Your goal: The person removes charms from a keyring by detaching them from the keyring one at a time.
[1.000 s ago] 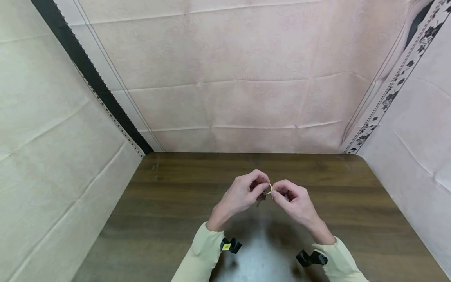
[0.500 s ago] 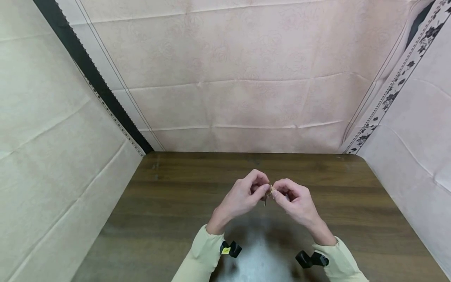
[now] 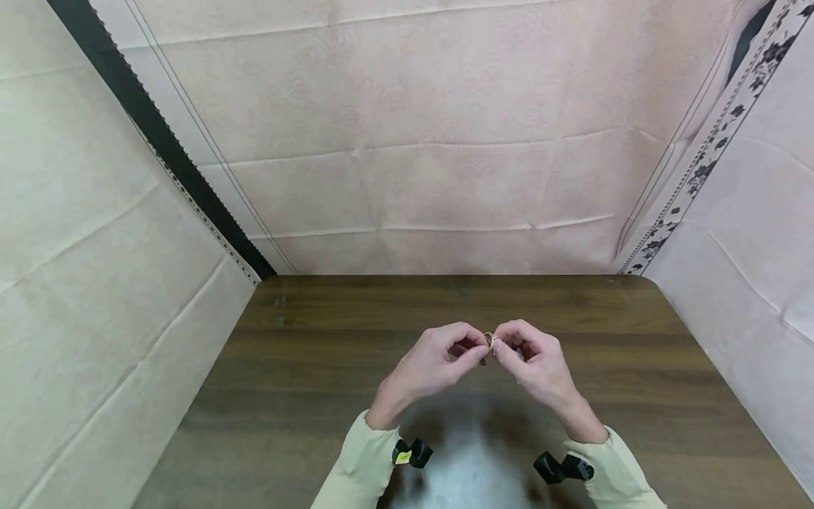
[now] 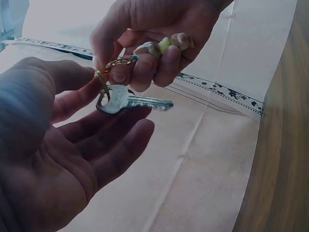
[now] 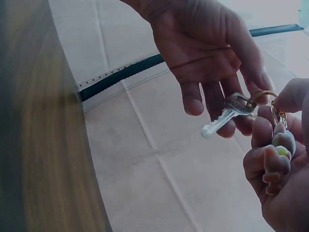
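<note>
Both hands meet over the table's middle in the head view, around a gold key ring [image 3: 490,343]. Thumb and forefinger of my left hand [image 3: 439,359] pinch the ring, its other fingers loosely spread beneath. A silver key [image 4: 116,99] hangs on the ring, its toothed blade pointing away from the left palm. My right hand [image 3: 534,359] grips a keychain: its thumb and forefinger are at the gold clasp [image 4: 118,63] beside the ring. Its curled fingers hold a small figure charm [image 5: 277,164], brownish with a yellow-green patch. The clasp's link with the ring is partly covered by fingertips.
Below the hands lies a brown wood-grain table [image 3: 305,396]. Pale cloth [image 3: 445,177] hangs behind its far edge and along both sides, with a dark band at left and a floral border at right. Black wrist cameras [image 3: 562,466] sit on the cuffs.
My left hand has shifted slightly down and its fingers have changed position on the ring. The key, visible below the fingers earlier, is now mostly hidden in the head view. My right hand barely moved.
</note>
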A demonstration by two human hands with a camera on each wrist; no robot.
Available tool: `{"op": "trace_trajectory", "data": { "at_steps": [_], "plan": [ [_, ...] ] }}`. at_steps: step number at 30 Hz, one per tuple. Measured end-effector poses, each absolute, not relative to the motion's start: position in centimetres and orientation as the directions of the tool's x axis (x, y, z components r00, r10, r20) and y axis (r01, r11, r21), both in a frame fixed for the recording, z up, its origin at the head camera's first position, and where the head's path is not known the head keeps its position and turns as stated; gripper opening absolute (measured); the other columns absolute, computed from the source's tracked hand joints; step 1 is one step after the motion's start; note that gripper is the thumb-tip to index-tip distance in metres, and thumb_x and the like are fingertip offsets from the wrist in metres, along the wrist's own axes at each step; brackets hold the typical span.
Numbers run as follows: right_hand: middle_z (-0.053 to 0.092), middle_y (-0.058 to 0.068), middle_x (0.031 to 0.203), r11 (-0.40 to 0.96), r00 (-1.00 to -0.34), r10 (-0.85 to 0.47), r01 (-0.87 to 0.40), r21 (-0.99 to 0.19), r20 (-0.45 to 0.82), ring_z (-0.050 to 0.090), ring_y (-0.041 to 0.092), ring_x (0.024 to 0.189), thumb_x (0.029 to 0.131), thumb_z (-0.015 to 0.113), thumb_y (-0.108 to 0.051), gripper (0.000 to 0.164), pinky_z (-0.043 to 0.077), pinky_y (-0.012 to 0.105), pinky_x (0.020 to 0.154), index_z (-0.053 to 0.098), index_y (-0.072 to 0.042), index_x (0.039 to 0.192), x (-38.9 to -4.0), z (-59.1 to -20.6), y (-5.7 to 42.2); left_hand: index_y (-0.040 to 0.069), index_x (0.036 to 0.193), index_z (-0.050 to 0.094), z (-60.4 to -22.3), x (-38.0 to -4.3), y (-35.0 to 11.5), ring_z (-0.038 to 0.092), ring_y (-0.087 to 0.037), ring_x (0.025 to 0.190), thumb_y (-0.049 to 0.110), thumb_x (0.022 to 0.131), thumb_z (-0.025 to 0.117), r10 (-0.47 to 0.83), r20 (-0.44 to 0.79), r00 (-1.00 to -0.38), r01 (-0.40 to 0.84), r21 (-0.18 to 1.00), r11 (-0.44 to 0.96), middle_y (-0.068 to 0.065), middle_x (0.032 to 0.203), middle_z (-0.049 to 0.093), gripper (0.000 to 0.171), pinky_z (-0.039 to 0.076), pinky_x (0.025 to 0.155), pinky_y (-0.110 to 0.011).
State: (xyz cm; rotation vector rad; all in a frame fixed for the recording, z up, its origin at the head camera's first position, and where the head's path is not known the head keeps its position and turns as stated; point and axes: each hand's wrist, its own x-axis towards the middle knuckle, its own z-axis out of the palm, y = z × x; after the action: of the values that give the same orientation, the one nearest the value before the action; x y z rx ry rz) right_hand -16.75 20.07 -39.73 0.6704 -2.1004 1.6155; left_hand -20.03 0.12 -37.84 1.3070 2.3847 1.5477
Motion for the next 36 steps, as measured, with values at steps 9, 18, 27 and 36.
{"op": "trace_trajectory", "data": {
  "at_steps": [9,18,27,36],
  "plan": [
    [0.058,-0.004,0.072,0.298,-0.780,-0.152,-0.622,-0.725,0.607,0.048,0.005,0.059,0.085,0.067,0.008,0.022,0.041,0.020,0.050,0.065,-0.012,0.093,-16.75,-39.71,19.84,0.011,0.108,0.072,-37.78,-19.94,-0.43,0.067,-0.009,0.103,0.018,0.095,0.065,0.646,0.411,-0.644,0.647,0.742,0.173,-0.004,0.118,0.070,0.016,0.056,0.080,-0.020],
    [0.058,-0.006,0.073,0.362,-0.741,-0.173,-0.660,-0.658,0.649,0.048,0.004,0.060,0.083,0.069,0.006,0.025,0.041,0.017,0.053,0.066,-0.016,0.093,-16.77,-39.65,19.86,0.009,0.111,0.073,-38.13,-19.89,-0.42,0.066,-0.001,0.084,0.014,0.095,0.064,0.646,0.479,-0.594,0.724,0.668,0.172,-0.004,0.105,0.075,0.019,0.055,0.074,-0.016],
    [0.057,-0.010,0.072,0.352,-0.684,-0.192,-0.717,-0.601,0.704,0.048,0.000,0.060,0.080,0.068,0.009,0.029,0.040,0.014,0.053,0.066,-0.018,0.091,-17.08,-39.69,19.60,0.008,0.105,0.071,-37.93,-19.69,-0.47,0.064,0.000,0.080,0.010,0.095,0.062,0.639,0.490,-0.593,0.733,0.657,0.176,-0.004,0.099,0.072,0.014,0.055,0.072,-0.014],
    [0.057,-0.010,0.073,0.333,-0.650,-0.219,-0.751,-0.570,0.728,0.047,0.000,0.059,0.078,0.069,0.011,0.032,0.039,0.013,0.053,0.065,-0.018,0.090,-17.65,-39.51,19.43,0.009,0.105,0.071,-37.88,-19.82,-0.82,0.062,0.001,0.078,0.008,0.095,0.060,0.623,0.521,-0.583,0.753,0.634,0.174,-0.002,0.100,0.072,0.014,0.053,0.072,-0.012]
  ]
}}
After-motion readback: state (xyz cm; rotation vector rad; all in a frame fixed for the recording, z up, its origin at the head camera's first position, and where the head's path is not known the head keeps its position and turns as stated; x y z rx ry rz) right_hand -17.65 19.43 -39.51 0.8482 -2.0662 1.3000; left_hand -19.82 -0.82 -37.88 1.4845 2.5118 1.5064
